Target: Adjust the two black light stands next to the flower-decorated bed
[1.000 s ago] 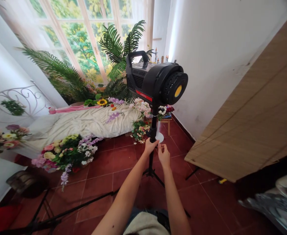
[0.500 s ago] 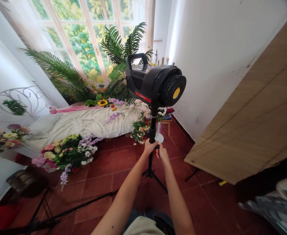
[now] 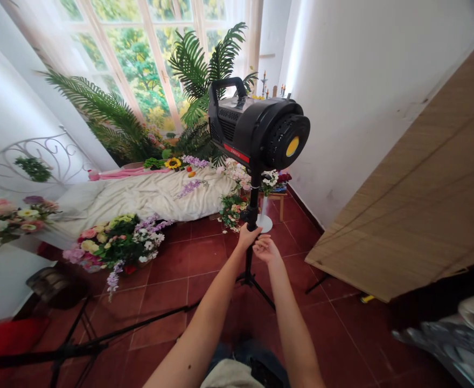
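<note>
A black studio light with a top handle and a yellow disc in its round front sits on a black light stand. My left hand is wrapped round the stand's pole below the lamp. Close to the pole on its right, my right hand has its fingers curled, palm partly turned up. Whatever is in those fingers, if anything, is hidden. Lower down, the stand's legs spread on the red tiled floor.
Behind lies a bed with a cream blanket, flower arrangements and palm fronds. A second stand's black leg crosses the floor at left. A wooden panel leans on the right.
My right hand has turned, its palm now more upward and its fingers curled beside the pole. My left hand keeps its hold. The view has shifted slightly.
</note>
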A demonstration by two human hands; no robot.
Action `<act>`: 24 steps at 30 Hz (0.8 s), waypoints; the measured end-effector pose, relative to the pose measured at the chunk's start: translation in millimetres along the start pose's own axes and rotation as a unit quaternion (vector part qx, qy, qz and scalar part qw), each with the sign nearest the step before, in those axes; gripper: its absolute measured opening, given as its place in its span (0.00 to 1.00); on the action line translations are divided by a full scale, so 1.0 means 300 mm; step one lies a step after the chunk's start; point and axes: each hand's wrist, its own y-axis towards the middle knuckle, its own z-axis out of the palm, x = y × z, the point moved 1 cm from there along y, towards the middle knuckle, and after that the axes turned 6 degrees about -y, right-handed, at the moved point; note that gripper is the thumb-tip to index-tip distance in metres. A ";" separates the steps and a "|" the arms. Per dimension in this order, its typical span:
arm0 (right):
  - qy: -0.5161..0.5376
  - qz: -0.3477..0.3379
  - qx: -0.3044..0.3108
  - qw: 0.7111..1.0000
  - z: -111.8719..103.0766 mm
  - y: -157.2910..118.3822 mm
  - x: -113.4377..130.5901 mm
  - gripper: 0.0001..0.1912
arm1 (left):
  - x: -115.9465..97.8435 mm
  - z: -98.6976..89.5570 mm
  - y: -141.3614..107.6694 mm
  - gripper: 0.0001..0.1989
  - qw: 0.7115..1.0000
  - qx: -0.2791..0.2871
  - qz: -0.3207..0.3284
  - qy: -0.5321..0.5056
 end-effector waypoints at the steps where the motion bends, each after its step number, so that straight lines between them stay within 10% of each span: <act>1: 0.025 0.004 -0.005 1.000 0.004 0.001 0.005 0.17 | 0.002 0.001 0.000 0.13 1.000 0.000 -0.004 -0.003; 16: 0.317 0.091 0.143 0.933 0.028 -0.060 0.048 0.23 | -0.046 -0.031 -0.089 0.17 0.996 0.017 0.024 -0.081; 20: 0.212 0.134 0.075 0.965 -0.012 -0.113 -0.017 0.15 | 0.028 -0.221 -0.285 0.13 0.998 0.037 -0.042 -0.032; 24: 0.041 0.173 -0.030 0.984 -0.080 -0.219 -0.244 0.11 | 0.173 -0.595 -0.657 0.10 0.958 0.094 -0.254 0.095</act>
